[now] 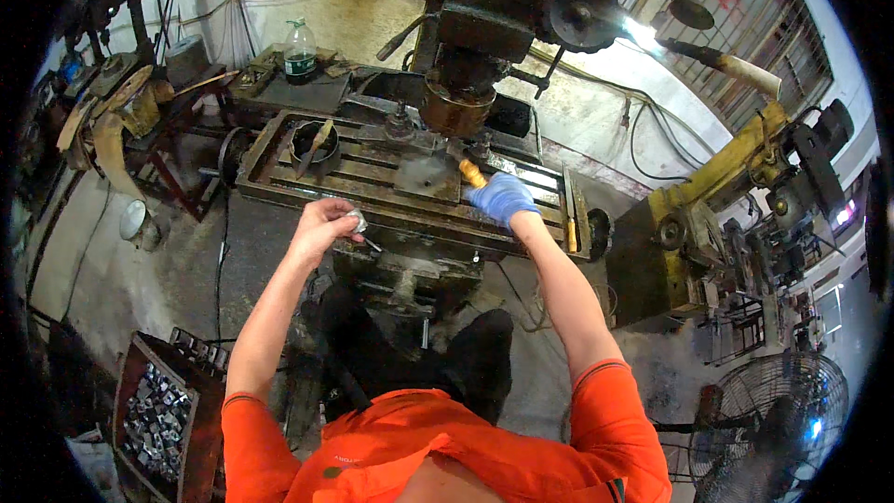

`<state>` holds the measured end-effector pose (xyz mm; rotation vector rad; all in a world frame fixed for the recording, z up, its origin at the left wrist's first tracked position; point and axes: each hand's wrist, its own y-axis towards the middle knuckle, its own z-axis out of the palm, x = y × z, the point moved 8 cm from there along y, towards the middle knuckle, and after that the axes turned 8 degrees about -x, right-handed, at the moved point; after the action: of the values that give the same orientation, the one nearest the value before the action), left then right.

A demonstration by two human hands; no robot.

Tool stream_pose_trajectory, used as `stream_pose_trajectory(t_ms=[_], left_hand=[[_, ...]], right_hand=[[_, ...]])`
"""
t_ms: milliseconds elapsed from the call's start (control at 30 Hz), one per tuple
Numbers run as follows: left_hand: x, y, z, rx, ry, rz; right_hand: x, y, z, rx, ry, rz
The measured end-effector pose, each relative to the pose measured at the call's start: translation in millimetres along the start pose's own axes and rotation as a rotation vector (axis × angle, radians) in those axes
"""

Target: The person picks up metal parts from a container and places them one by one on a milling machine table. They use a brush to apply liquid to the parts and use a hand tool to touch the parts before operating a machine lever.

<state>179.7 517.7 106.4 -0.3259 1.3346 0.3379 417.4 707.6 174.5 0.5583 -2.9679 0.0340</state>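
Pinching a small metal part [358, 221] in the bare left hand [328, 225], near the slotted table [358, 173]. Gripping an orange handle [472, 173] in the gloved right hand [504, 198], stretched farther forward.

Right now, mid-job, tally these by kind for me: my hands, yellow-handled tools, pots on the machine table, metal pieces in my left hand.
Left hand and gloved right hand: 2
Yellow-handled tools, one held, one lying at right: 2
Pot: 1
Metal piece: 1
Total: 6
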Motion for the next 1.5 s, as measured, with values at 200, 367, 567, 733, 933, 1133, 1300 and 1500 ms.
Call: stream_pose_trajectory(t_ms=[200, 367, 567, 733, 933, 1133, 1300, 1500], left_hand=[[4.6, 9.2, 17.6, -0.014, 0.071, -0.015], [2.4, 13.1, 30.9, -0.028, 0.102, -0.012], [13.7, 24.9, 55.9, -0.005, 0.243, -0.022], [17.0, 44.7, 67.6, 0.003, 0.22, 0.04], [20.4, 81.5, 95.3, 0.004, 0.151, 0.003], [-6.3, 119.1, 123.0, 0.0, 1.049, 0.428], [-1.0, 121.3, 129.0, -0.045, 1.205, 0.733], [-3.5, 119.3, 130.3, -0.073, 1.286, 0.771]], right_hand=[[4.1, -2.5, 8.5, 0.039, -0.021, -0.063], [1.7, -1.1, 18.7, 0.064, -0.043, -0.082], [-23.5, -9.4, 26.6, 0.113, 0.031, -0.087], [-10.1, -84.5, 6.2, 0.303, 0.144, -0.37], [-41.9, -93.2, 2.7, 0.078, 0.074, -0.318], [-56.1, -78.6, -8.4, 0.144, 0.687, -0.167], [-65.5, -56.0, 50.6, 0.0, 1.108, -0.169], [-100.4, -61.1, 153.5, -0.124, 0.826, 0.247]])
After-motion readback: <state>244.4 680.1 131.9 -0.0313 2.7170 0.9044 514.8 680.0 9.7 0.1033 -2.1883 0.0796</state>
